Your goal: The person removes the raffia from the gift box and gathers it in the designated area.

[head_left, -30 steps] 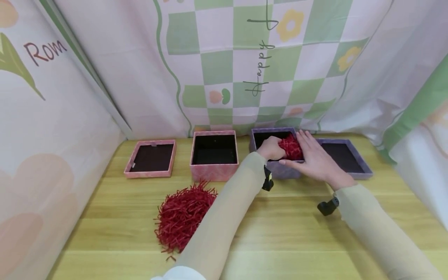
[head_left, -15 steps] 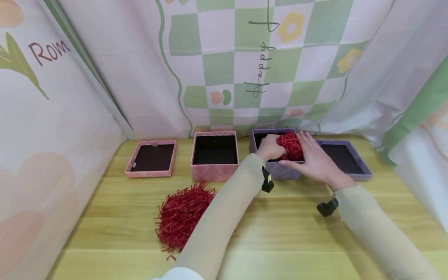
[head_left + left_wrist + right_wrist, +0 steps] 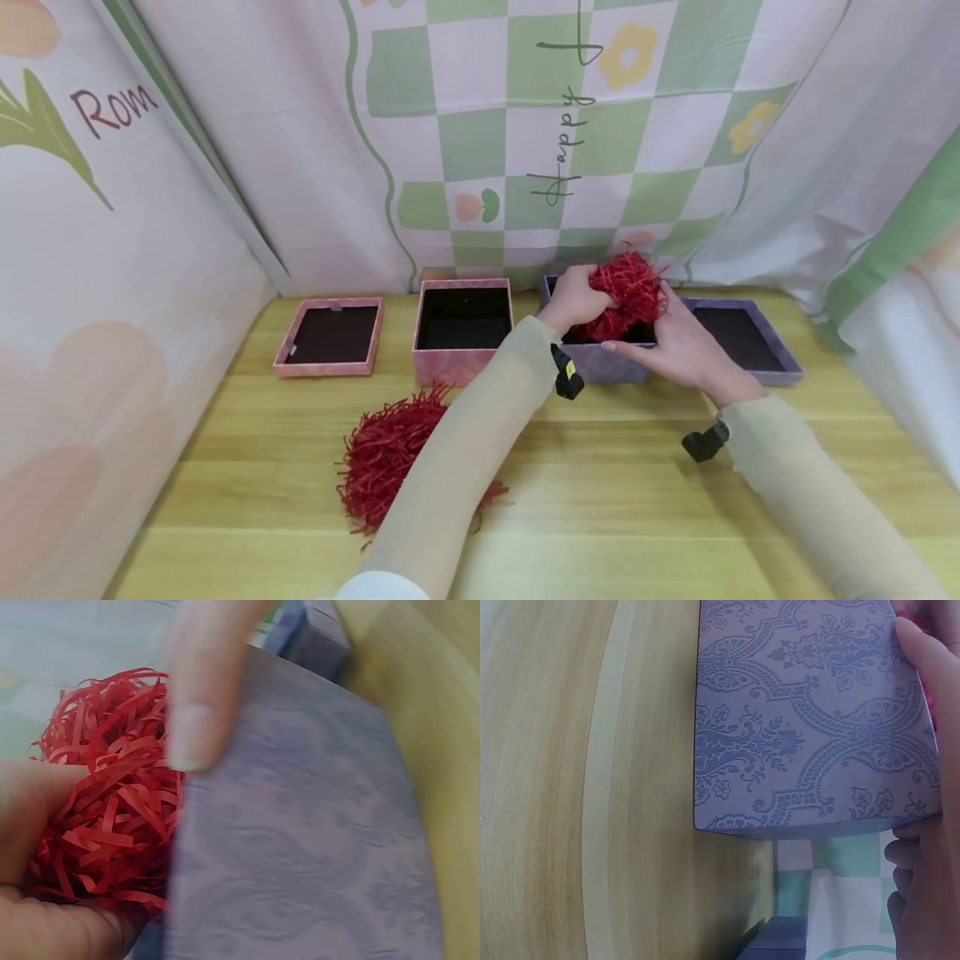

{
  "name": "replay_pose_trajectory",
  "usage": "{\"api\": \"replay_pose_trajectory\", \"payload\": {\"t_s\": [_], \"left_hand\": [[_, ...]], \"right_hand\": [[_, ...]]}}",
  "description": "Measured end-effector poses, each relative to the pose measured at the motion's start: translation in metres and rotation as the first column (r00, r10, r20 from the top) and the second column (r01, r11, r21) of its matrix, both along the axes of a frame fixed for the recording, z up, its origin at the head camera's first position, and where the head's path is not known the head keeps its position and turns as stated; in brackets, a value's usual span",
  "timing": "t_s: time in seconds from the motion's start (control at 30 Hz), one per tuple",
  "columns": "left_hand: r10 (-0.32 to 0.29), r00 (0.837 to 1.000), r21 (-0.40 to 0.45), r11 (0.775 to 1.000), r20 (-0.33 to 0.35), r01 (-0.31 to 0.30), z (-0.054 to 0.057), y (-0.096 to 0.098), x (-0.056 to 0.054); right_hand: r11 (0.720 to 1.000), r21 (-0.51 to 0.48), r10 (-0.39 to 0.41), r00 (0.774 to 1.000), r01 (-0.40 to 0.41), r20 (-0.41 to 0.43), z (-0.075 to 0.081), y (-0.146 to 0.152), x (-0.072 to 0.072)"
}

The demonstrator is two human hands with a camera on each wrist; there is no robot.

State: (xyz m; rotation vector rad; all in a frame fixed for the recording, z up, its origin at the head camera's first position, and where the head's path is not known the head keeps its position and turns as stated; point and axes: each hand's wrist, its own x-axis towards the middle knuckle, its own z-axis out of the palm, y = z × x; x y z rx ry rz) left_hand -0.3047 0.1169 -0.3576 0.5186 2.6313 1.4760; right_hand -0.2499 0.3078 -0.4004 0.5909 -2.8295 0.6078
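Observation:
A clump of red shredded paper [image 3: 630, 287] bulges above the rim of the purple patterned box [image 3: 611, 364] at the back right. My left hand [image 3: 576, 298] grips it from the left, thumb and fingers dug into the strands in the left wrist view. At the box's right corner is my right hand [image 3: 692, 346]; its thumb [image 3: 924, 652] hooks over the front rim, and its fingers [image 3: 904, 874] bend down outside the right wall. A larger pile of red shredded paper [image 3: 390, 458] lies on the table, partly covered by my left forearm.
An open pink box [image 3: 461, 367] with a dark interior stands left of the purple one. Its pink lid [image 3: 281, 369] lies upturned at the far left, and the purple lid [image 3: 787, 371] upturned at the right. A curtain [image 3: 468, 125] hangs behind the wooden table [image 3: 600, 517].
The red shredded paper clump has risen from inside the purple box to above its rim, the left hand lifting slightly with it. The right hand's fingers have drawn down from their straighter pose.

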Motion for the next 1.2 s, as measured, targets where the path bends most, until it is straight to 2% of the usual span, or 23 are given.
{"api": "replay_pose_trajectory", "payload": {"t_s": [0.1, 0.23, 0.4, 0.57, 0.8, 0.97, 1.07, 1.2], "left_hand": [[-0.011, 1.0, 0.028, 1.0, -0.004, 0.011, 0.009, -0.004, -0.003], [-0.023, 1.0, 0.057, 0.998, 0.008, 0.023, 0.023, -0.013, -0.004], [-0.064, 0.998, 0.125, 0.99, 0.001, 0.063, 0.038, -0.022, -0.001], [-0.107, 0.994, 0.138, 0.984, -0.031, 0.11, 0.052, -0.03, 0.006], [-0.164, 0.982, 0.104, 0.979, -0.094, 0.173, 0.074, -0.037, 0.02], [-0.211, 0.971, 0.087, 0.971, -0.116, 0.222, 0.087, -0.04, 0.034], [-0.253, 0.958, 0.071, 0.962, -0.132, 0.264, 0.09, -0.042, 0.045], [-0.295, 0.946, 0.071, 0.949, -0.137, 0.306, 0.085, -0.046, 0.062]], "right_hand": [[0.999, -0.032, 0.04, 0.998, -0.042, -0.057, -0.001, -0.001, -0.002], [0.998, -0.039, 0.054, 0.996, -0.057, -0.077, -0.001, -0.002, -0.004], [0.998, -0.031, 0.054, 0.995, -0.057, -0.08, -0.001, -0.003, -0.005], [0.999, -0.016, 0.032, 0.999, -0.033, -0.041, -0.001, -0.003, -0.005], [1.0, -0.005, 0.002, 1.0, -0.002, 0.01, 0.0, -0.004, -0.004], [0.998, -0.044, 0.038, 0.999, -0.038, 0.004, -0.001, -0.002, -0.004], [0.988, -0.112, 0.102, 0.994, -0.105, -0.036, -0.001, -0.002, -0.005], [0.968, -0.174, 0.17, 0.982, -0.183, -0.087, -0.002, -0.002, -0.005]]}}
